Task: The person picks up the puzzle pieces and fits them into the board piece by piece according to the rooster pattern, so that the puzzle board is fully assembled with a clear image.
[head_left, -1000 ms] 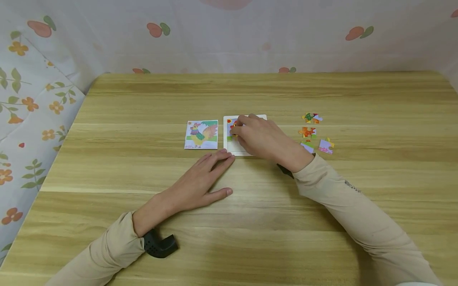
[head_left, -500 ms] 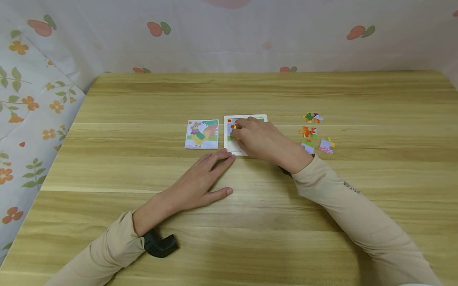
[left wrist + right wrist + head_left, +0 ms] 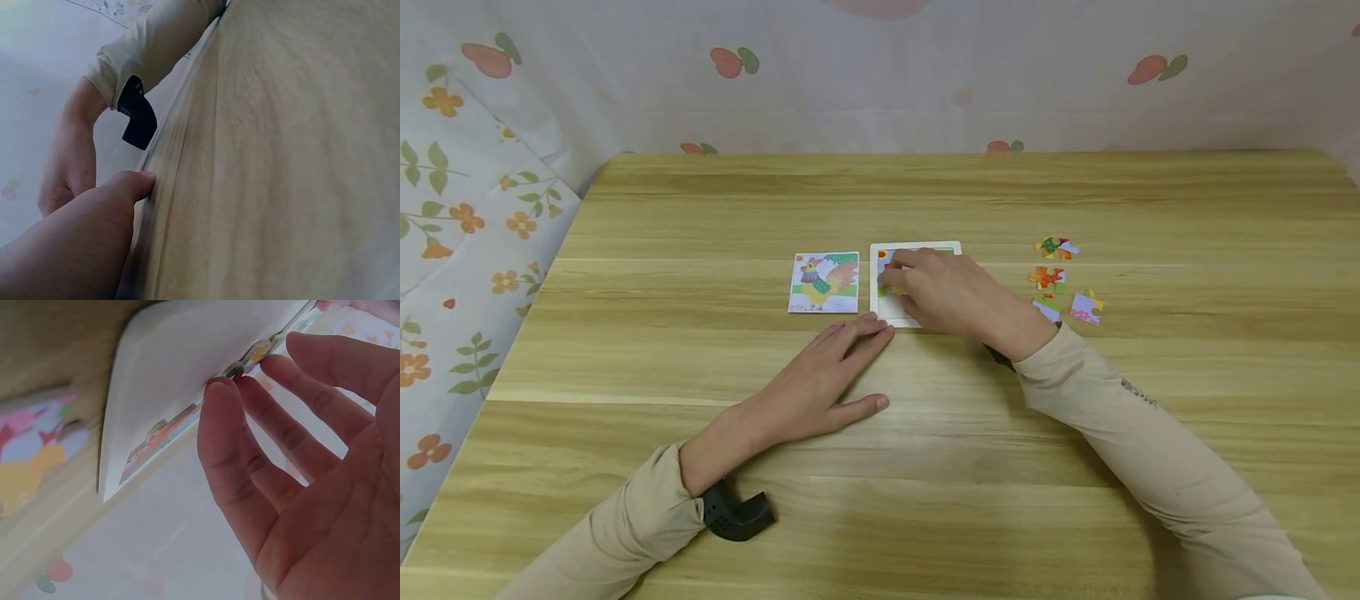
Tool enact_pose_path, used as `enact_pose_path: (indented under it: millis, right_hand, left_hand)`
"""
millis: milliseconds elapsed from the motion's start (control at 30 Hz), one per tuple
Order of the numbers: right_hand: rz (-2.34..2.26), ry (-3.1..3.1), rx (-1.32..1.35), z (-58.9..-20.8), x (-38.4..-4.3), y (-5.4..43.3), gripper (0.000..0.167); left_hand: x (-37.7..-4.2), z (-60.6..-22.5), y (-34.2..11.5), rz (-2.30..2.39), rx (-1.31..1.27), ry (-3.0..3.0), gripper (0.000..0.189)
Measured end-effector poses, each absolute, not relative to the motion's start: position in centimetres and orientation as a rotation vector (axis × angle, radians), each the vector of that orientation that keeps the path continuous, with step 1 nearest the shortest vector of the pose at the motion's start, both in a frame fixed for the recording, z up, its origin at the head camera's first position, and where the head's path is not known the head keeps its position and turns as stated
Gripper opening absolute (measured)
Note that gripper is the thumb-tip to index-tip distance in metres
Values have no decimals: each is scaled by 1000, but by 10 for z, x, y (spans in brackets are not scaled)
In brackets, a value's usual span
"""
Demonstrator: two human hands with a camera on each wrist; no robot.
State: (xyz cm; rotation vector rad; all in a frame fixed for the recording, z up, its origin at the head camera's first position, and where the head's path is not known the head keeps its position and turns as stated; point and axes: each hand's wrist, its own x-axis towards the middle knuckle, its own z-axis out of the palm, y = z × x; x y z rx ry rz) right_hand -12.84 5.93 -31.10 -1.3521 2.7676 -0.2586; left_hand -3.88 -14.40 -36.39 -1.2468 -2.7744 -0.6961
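My right hand (image 3: 951, 292) reaches over a white puzzle tray (image 3: 891, 311). In the right wrist view, its bent fingers (image 3: 222, 415) touch the puzzle pieces (image 3: 256, 353) laid along the tray's far side, with a gap between thumb and forefinger. Part of a colourful bird picture shows beside the fingertips; the hand hides the tray's right part. My left hand (image 3: 812, 379) lies flat on the table, fingertips at the tray's lower left corner and thumb spread away. To the left of the tray is a square picture card (image 3: 823, 283) of a rooster.
Several loose puzzle pieces lie right of the tray, among them an orange piece (image 3: 1047, 278), a green and red piece (image 3: 1056, 247) and a lilac piece (image 3: 1086, 307). The wooden table (image 3: 700, 208) meets a patterned curtain (image 3: 880, 92) at the back.
My right fingers shift slightly over the pieces at the tray's left side, and the forefinger now covers more of the bird's head. The left hand stays in place.
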Motion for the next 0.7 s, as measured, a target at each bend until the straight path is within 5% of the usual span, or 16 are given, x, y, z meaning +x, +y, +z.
enact_pose_path:
  millis: [700]
  right_hand:
    - [-241, 2748, -1274, -309, -123, 56, 24]
  left_hand:
    - [-39, -365, -144, -693, -1237, -2785, 68]
